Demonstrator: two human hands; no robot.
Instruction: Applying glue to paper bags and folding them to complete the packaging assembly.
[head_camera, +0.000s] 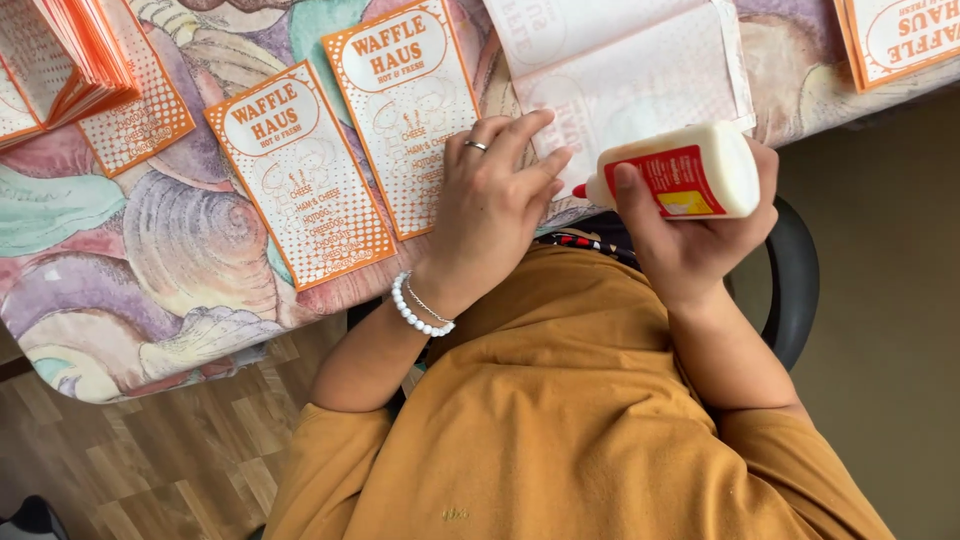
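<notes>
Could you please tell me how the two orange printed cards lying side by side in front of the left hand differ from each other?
The nearer orange card lies fully uncovered, while the farther orange card has the left hand resting over its lower right corner. The nearer orange card also sits lower and further left on the shell-patterned tablecloth, close to the table edge; the farther orange card reaches the picture's top. Both share the same orange dotted print, shape and tilt.

**Glue bottle over an opened paper bag**

The right hand (700, 240) grips a white glue bottle (690, 172) lying sideways, its red tip pointing to nine o'clock. The left hand (490, 205) presses flat on an unfolded white paper bag (640, 70). At ten o'clock lie two orange printed cards (300, 170) on the shell-patterned tablecloth (150, 260).
</notes>
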